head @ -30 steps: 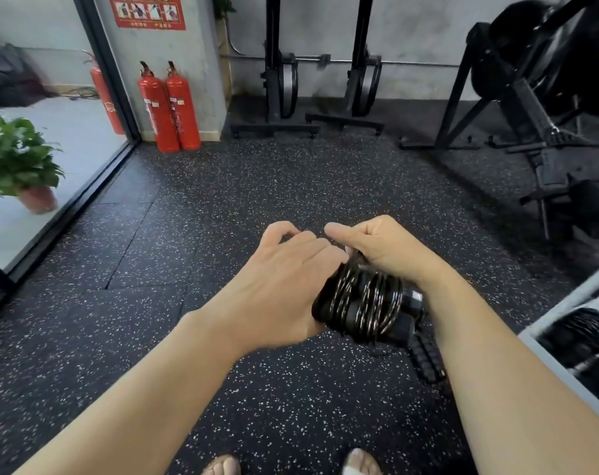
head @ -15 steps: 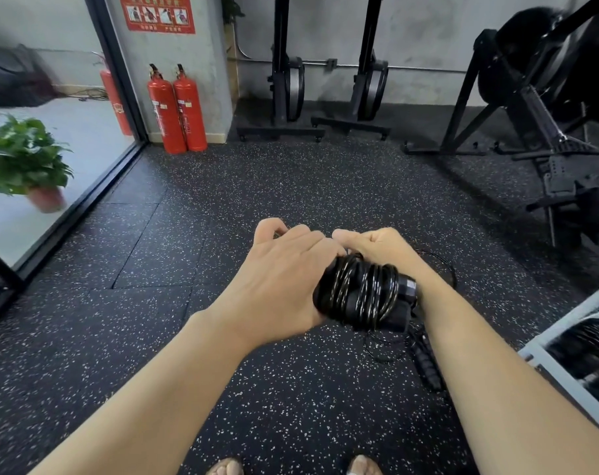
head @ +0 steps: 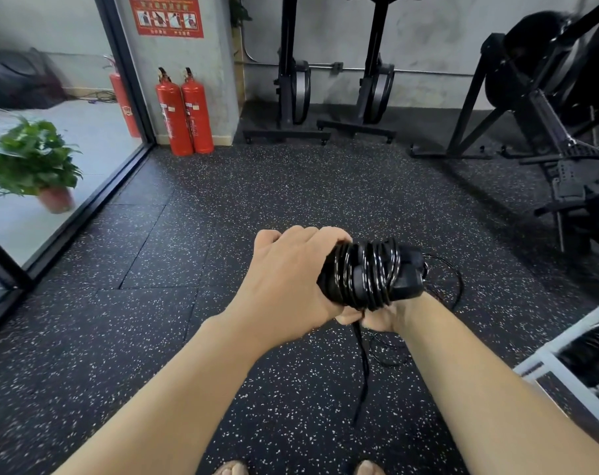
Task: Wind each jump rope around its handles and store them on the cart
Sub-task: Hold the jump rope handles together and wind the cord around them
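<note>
A black jump rope bundle (head: 370,274), its cord coiled many times round the handles, sits in front of me at waist height. My left hand (head: 291,279) grips the bundle's left end. Below the bundle, my right hand (head: 382,318) pinches the loose cord, mostly hidden under the coils. A black strap (head: 361,368) hangs down from there. A few slack loops of cord (head: 445,279) trail to the right and below. The white cart (head: 565,365) shows at the lower right edge, with dark wound ropes (head: 596,354) inside.
Speckled black rubber floor (head: 222,217) spreads ahead. Two red fire extinguishers (head: 185,111) stand by the wall, a potted plant (head: 34,166) behind glass at left. Black exercise machines (head: 545,132) line the back and right side. My feet show at the bottom edge.
My right hand has dropped from on top of the bundle to beneath it, carrying the cord round. The left hand keeps its grip, and the bundle has risen slightly.
</note>
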{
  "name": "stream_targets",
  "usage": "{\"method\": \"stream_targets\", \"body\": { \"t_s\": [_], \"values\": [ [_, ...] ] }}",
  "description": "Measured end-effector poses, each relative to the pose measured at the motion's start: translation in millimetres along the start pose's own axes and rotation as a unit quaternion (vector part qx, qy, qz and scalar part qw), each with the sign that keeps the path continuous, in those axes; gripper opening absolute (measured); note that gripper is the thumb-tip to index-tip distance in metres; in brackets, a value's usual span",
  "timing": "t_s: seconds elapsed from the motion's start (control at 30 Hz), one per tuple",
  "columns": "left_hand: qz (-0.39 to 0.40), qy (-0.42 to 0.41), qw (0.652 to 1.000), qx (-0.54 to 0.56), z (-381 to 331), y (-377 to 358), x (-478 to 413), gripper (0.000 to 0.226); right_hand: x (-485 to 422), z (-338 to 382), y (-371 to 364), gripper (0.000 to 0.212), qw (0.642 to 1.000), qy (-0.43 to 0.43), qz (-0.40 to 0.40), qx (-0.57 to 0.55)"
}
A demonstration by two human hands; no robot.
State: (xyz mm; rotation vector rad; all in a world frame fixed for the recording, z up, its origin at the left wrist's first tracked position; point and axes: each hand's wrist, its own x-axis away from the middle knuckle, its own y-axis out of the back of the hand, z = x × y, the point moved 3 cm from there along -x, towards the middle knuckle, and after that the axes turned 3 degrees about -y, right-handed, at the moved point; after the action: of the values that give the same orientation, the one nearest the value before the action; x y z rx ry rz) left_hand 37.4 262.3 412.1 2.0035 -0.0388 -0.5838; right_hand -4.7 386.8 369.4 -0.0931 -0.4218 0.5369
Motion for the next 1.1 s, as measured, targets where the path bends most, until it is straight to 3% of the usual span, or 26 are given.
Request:
{"method": "stream_targets", "body": {
  "t_s": [0.1, 0.17, 0.27, 0.37, 0.43, 0.57, 0.7, 0.8, 0.93, 1.1],
  "values": [
    [-0.051, 0.018, 0.999, -0.007, 5, 3, -4, 0.015, -14, -17, -10, 0.056, 0.995, -0.082, 0.019, 0.059],
    [-0.082, 0.043, 0.996, 0.015, 10, 7, -6, 0.020, -17, -23, -21, 0.052, 0.987, -0.110, 0.009, 0.120],
    [-0.095, 0.079, 0.992, -0.010, 19, 11, -7, 0.029, -13, -17, -31, 0.053, 0.989, -0.098, -0.025, 0.110],
    [-0.102, 0.111, 0.987, -0.054, 28, 13, -7, 0.026, -6, -8, -27, 0.050, 0.990, -0.072, -0.067, 0.104],
    [-0.085, 0.144, 0.984, -0.067, 34, 8, -6, 0.025, -2, -2, -24, 0.046, 0.980, -0.024, -0.122, 0.158],
    [-0.048, 0.209, 0.971, -0.105, 46, 2, -6, 0.030, 9, 7, -27, 0.029, 0.917, 0.125, -0.181, 0.331],
    [-0.028, 0.205, 0.970, -0.130, 42, 0, -6, 0.033, 19, 11, -30, 0.052, 0.924, 0.158, -0.193, 0.290],
    [-0.039, 0.189, 0.972, -0.137, 33, -6, -7, 0.035, 20, 14, -24, 0.055, 0.915, 0.146, -0.254, 0.279],
    [-0.035, 0.186, 0.975, -0.119, 28, -11, -8, 0.037, 18, 14, -18, 0.070, 0.931, 0.142, -0.261, 0.211],
    [-0.034, 0.165, 0.978, -0.127, 23, -13, -9, 0.043, 23, 15, -15, 0.059, 0.937, 0.154, -0.263, 0.173]
  ]
}}
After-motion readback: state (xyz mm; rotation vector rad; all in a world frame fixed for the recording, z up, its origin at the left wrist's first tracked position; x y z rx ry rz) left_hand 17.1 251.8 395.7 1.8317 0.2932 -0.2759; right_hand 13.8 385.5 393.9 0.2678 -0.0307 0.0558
